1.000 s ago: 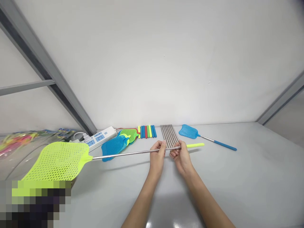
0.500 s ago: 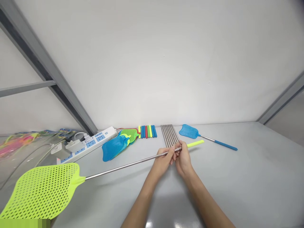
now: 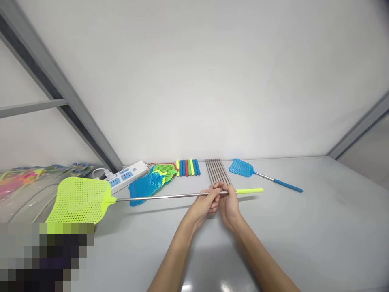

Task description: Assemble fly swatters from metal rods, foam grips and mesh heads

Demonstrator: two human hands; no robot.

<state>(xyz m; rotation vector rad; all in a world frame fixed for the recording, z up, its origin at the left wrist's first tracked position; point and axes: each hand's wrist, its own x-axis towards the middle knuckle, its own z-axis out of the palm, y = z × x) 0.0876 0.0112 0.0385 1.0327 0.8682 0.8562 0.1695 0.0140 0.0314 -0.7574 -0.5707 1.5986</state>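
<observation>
Both of my hands are closed around the metal rod of a yellow-green fly swatter [image 3: 82, 198], which is held above the table nearly level. My left hand [image 3: 204, 207] grips the rod near its middle right part. Close against it, my right hand [image 3: 228, 205] holds the rod just beside the yellow grip, which sticks out to the right. The swatter's perforated head reaches far to the left. Beyond my hands lie several bare metal rods [image 3: 218, 171] in a row, their near ends partly hidden by my fingers.
Several coloured grip sleeves [image 3: 189, 167] lie side by side at the wall. Left of them are stacked swatter heads [image 3: 146, 187] and a white power strip [image 3: 129, 173] with plugs and cables. A blue fly swatter [image 3: 264, 176] lies at right. Plastic bags [image 3: 27, 186] are at far left.
The yellow-green swatter's head has swung up and to the right, so its rod is now nearly level. Both hands still hold the rod close together.
</observation>
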